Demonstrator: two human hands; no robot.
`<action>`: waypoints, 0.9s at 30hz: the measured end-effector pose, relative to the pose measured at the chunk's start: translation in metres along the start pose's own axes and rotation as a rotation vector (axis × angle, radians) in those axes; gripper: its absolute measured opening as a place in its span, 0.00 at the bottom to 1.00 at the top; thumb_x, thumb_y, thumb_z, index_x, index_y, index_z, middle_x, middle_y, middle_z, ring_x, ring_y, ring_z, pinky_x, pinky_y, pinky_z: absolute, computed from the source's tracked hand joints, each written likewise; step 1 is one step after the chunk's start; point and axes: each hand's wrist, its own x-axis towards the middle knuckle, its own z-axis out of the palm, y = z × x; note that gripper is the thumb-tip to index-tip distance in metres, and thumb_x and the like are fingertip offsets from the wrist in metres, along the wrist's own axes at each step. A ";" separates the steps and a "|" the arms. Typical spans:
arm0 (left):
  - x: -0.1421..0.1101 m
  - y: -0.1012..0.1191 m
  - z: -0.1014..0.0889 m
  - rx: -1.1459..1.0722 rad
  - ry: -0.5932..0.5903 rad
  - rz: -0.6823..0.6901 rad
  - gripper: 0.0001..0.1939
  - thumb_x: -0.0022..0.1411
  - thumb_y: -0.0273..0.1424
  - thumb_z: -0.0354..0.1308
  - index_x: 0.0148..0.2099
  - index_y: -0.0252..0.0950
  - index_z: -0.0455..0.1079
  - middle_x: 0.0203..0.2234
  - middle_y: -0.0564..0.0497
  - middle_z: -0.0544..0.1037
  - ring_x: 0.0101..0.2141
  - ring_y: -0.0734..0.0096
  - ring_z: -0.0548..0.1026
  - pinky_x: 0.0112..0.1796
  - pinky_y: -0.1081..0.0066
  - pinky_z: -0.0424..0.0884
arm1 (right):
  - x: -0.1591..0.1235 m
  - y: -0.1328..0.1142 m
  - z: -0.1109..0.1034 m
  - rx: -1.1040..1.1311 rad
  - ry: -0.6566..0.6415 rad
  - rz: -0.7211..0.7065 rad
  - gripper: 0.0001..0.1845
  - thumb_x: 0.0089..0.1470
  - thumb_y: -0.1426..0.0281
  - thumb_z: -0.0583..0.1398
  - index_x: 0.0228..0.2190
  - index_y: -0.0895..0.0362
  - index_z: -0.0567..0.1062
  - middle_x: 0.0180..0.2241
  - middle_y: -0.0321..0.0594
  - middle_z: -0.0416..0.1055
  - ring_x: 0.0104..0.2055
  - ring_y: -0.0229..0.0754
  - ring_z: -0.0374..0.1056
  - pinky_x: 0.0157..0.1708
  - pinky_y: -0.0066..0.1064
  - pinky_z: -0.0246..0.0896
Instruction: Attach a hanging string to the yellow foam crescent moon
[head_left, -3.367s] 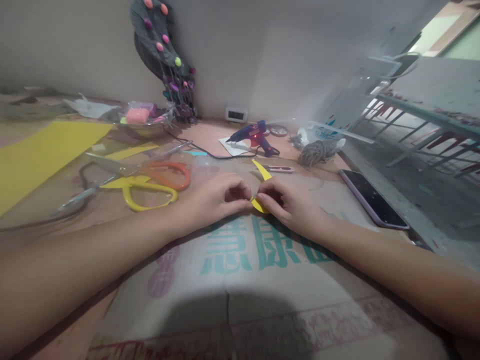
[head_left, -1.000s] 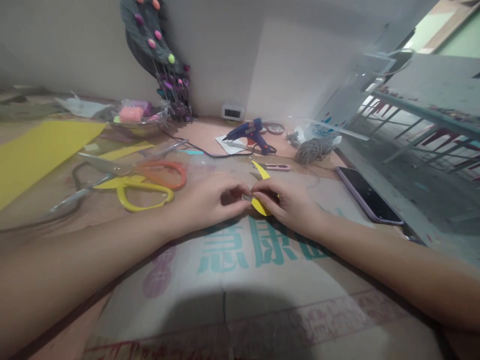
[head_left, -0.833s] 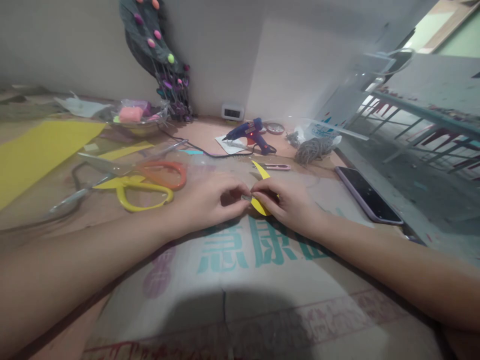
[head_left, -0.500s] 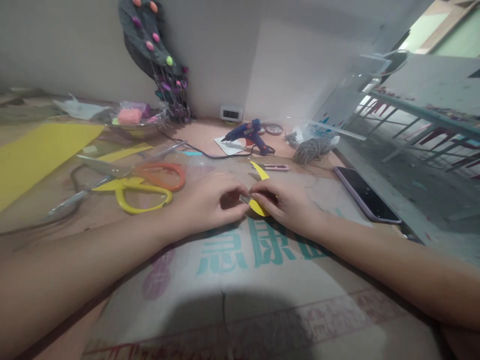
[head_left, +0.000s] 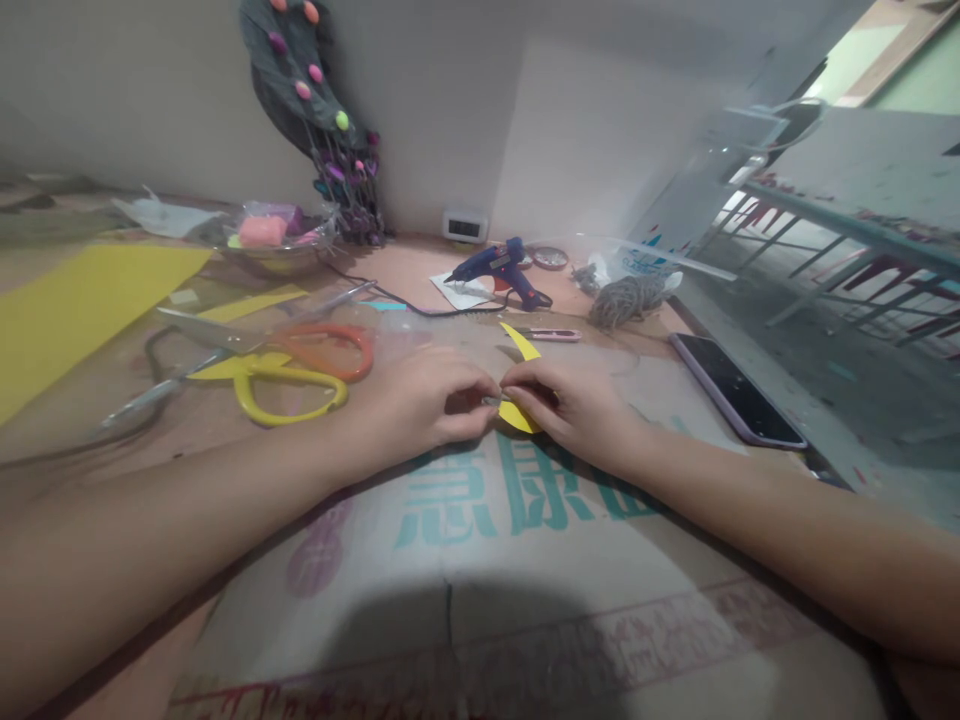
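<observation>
My right hand (head_left: 566,400) pinches a curved, crescent-like piece of yellow paper (head_left: 519,418); one pointed end shows above the fingers and a rounded part below. Fingertips of my left hand (head_left: 442,395) are closed on a small greyish piece (head_left: 491,401) right at the paper's edge, too small to name. Both hands meet over a cardboard sheet (head_left: 465,560) printed with green characters. Just beyond them lies a pink utility knife (head_left: 555,335). To the left of my left hand are scissors with orange and yellow handles (head_left: 289,412).
A blue glue gun (head_left: 495,268) rests on white paper at the back, its cord running left. Grey yarn (head_left: 626,300) and a phone (head_left: 739,390) lie to the right. Yellow sheet (head_left: 97,300), a bowl of packets (head_left: 270,245) and a small digital clock (head_left: 465,226) are also there.
The small greyish piece between my left fingertips has tilted and shows less of its face. My hands stay together, and the yellow paper is still in my right hand.
</observation>
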 end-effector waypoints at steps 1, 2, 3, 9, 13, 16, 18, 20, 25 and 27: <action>0.000 0.000 0.000 -0.003 0.000 0.002 0.08 0.62 0.34 0.57 0.41 0.38 0.75 0.32 0.52 0.79 0.34 0.68 0.74 0.39 0.67 0.66 | 0.000 0.000 0.000 -0.002 -0.001 0.006 0.11 0.63 0.66 0.55 0.39 0.55 0.76 0.34 0.39 0.76 0.34 0.39 0.70 0.34 0.29 0.60; 0.000 -0.001 0.000 -0.007 -0.002 0.002 0.08 0.63 0.34 0.57 0.41 0.38 0.75 0.32 0.52 0.79 0.34 0.68 0.74 0.39 0.67 0.66 | 0.000 0.001 0.000 -0.003 -0.001 0.010 0.11 0.63 0.66 0.55 0.39 0.55 0.76 0.34 0.39 0.77 0.34 0.39 0.70 0.34 0.29 0.60; 0.000 -0.001 0.000 -0.013 -0.002 0.002 0.09 0.63 0.34 0.56 0.41 0.38 0.75 0.32 0.52 0.80 0.35 0.68 0.74 0.40 0.67 0.66 | 0.000 0.001 0.000 -0.004 -0.001 0.012 0.10 0.63 0.66 0.55 0.39 0.55 0.76 0.34 0.39 0.77 0.34 0.39 0.70 0.34 0.29 0.60; -0.002 0.001 -0.002 -0.065 0.015 -0.072 0.13 0.64 0.31 0.53 0.48 0.37 0.73 0.38 0.49 0.80 0.39 0.67 0.75 0.41 0.67 0.68 | -0.002 0.007 0.000 -0.013 0.050 -0.028 0.10 0.63 0.66 0.55 0.39 0.55 0.75 0.35 0.39 0.77 0.35 0.39 0.71 0.35 0.28 0.61; 0.000 0.004 -0.004 -0.089 -0.005 -0.182 0.14 0.67 0.38 0.49 0.43 0.36 0.72 0.35 0.50 0.79 0.36 0.67 0.75 0.37 0.68 0.67 | -0.002 0.009 0.001 -0.030 0.067 -0.044 0.10 0.63 0.66 0.55 0.39 0.55 0.75 0.34 0.38 0.76 0.33 0.38 0.70 0.34 0.28 0.61; 0.002 0.004 -0.005 -0.130 -0.044 -0.199 0.15 0.68 0.39 0.48 0.39 0.36 0.73 0.34 0.51 0.79 0.35 0.68 0.74 0.37 0.68 0.67 | -0.002 0.009 0.002 -0.036 0.060 -0.055 0.10 0.63 0.67 0.54 0.39 0.55 0.75 0.33 0.38 0.76 0.32 0.38 0.69 0.33 0.28 0.60; 0.003 0.003 -0.006 -0.155 -0.079 -0.168 0.15 0.68 0.38 0.49 0.38 0.36 0.73 0.33 0.51 0.79 0.36 0.68 0.74 0.38 0.68 0.67 | -0.002 0.008 0.001 -0.034 0.059 -0.066 0.10 0.63 0.67 0.54 0.39 0.55 0.75 0.32 0.38 0.76 0.30 0.37 0.68 0.32 0.28 0.59; 0.004 0.002 -0.007 -0.167 -0.094 -0.148 0.14 0.68 0.37 0.49 0.38 0.36 0.73 0.33 0.51 0.78 0.37 0.68 0.74 0.40 0.68 0.66 | -0.001 0.008 0.001 -0.030 0.056 -0.073 0.10 0.63 0.66 0.54 0.39 0.56 0.75 0.32 0.38 0.75 0.30 0.37 0.67 0.31 0.27 0.59; 0.003 0.001 -0.007 -0.142 -0.063 -0.164 0.12 0.67 0.35 0.50 0.38 0.36 0.73 0.33 0.51 0.77 0.36 0.68 0.73 0.39 0.69 0.66 | -0.001 0.008 0.001 -0.017 0.057 -0.066 0.11 0.63 0.65 0.54 0.39 0.56 0.75 0.32 0.39 0.75 0.31 0.38 0.68 0.32 0.28 0.59; 0.004 0.001 -0.006 -0.116 -0.059 -0.158 0.12 0.67 0.35 0.50 0.37 0.35 0.73 0.32 0.50 0.77 0.36 0.68 0.73 0.39 0.69 0.66 | -0.001 0.008 0.001 -0.022 0.059 -0.054 0.11 0.63 0.65 0.55 0.39 0.55 0.75 0.32 0.39 0.76 0.31 0.39 0.68 0.33 0.29 0.59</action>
